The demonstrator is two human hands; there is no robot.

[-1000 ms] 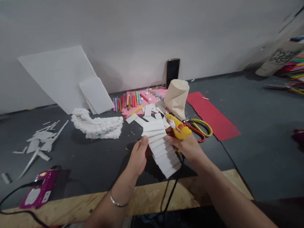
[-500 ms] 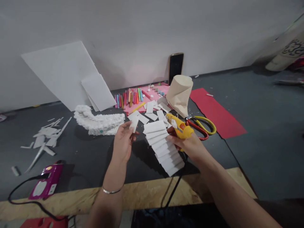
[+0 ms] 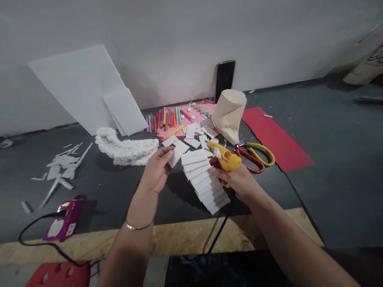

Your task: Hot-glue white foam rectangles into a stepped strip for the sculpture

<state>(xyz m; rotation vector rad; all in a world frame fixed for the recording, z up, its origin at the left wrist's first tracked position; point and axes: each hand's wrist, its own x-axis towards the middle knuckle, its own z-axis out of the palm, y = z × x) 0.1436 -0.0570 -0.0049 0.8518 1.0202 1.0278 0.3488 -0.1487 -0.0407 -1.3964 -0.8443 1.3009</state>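
Observation:
Between the thumb and fingers of my left hand (image 3: pixel 159 167) is a small white foam piece (image 3: pixel 178 153). My right hand (image 3: pixel 231 175) grips a yellow glue gun (image 3: pixel 226 158), its nozzle pointing to the upper left. The same hand also pinches a layered strip of overlapping white pieces (image 3: pixel 203 179), which hangs over the table in front of me. Several loose white pieces (image 3: pixel 191 141) lie just beyond both hands. Left of my left hand rests a fluffy white curved object (image 3: pixel 128 150). Scissors (image 3: pixel 254 157) with red and yellow handles lie right of the glue gun.
White boards (image 3: pixel 80 87) and a phone (image 3: pixel 225 79) lean on the wall. Crayons (image 3: pixel 167 119) lie on pink paper, near a beige paper cone (image 3: pixel 229 111). Red paper (image 3: pixel 281 139) lies right. White scraps (image 3: pixel 62 165) and a purple power box (image 3: pixel 64 219) with a cable are at left.
My left hand has moved slightly right and turned the small white piece, bringing it closer to the top of the layered strip. My right hand keeps its hold. The view has shifted a little.

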